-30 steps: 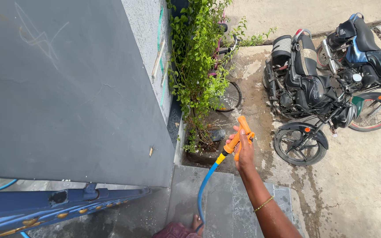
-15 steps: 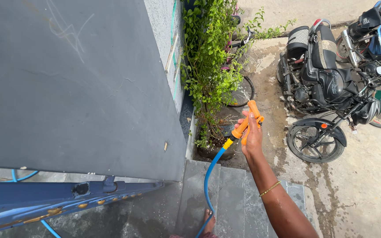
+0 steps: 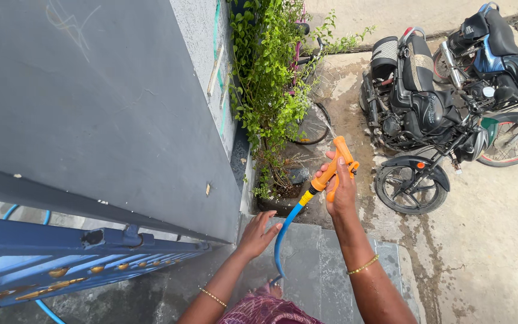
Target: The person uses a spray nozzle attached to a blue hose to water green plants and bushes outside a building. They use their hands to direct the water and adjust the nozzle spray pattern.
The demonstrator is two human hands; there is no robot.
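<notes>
- Right hand (image 3: 341, 193): raised ahead of the body, fingers wrapped tight around the orange spray nozzle (image 3: 333, 167); a thin gold bangle (image 3: 363, 264) sits on the forearm.
- Orange spray nozzle: tilted up and away, tip towards the potted green shrub (image 3: 271, 90); a fine spray of water shows just beyond the tip.
- Blue hose (image 3: 283, 234): joined to the nozzle's rear by a yellow collar, curving down towards the grey stone step (image 3: 307, 264).
- Left hand (image 3: 258, 234): fingers spread apart, gripping nothing, fingertips just beside the hose; whether they touch it cannot be told.
- Grey wall (image 3: 103, 108): fills the left side, with a blue metal gate (image 3: 61, 264) below it.
- Bicycle wheel (image 3: 312, 125): partly hidden behind the shrub.
- Two motorcycles (image 3: 427, 114): parked on wet concrete, well apart from the hands.
</notes>
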